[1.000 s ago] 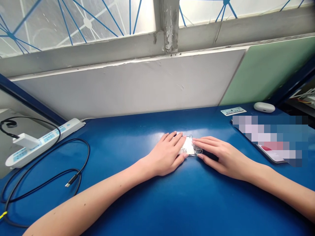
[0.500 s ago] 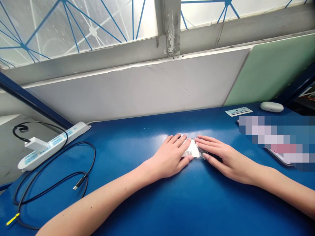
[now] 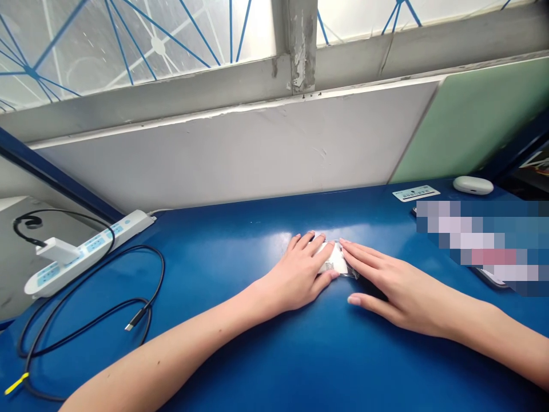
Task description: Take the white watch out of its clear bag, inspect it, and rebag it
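Head view: a small white packet (image 3: 338, 264) in clear plastic is lying flat on the blue table (image 3: 274, 360), ahead of the person and between the two hands.

The left hand (image 3: 295, 277) is resting palm down over the packet's left part, its fingers spreading and its thumb lying along the near edge. It is covering that part from sight, so whether the fingers are pinching or merely pressing cannot be told.

The right hand (image 3: 394, 286) is reaching in from the other side. Its fingers are lying together, the tips meeting the packet's right end; its thumb is standing well apart from them over the table. The hand is opening wide and is not closing around anything.

At the left, a white power strip (image 3: 96, 249) is carrying a white adapter (image 3: 60, 252); a black cable (image 3: 162, 269) is running from it and looping across the table, a yellow tie (image 3: 16, 384) hanging on it. At the far right, a printed card (image 3: 416, 194) is lying near a white rounded case (image 3: 473, 185). A dark-edged flat object (image 3: 493, 278) is lying nearer, mostly obscured by pixelation.
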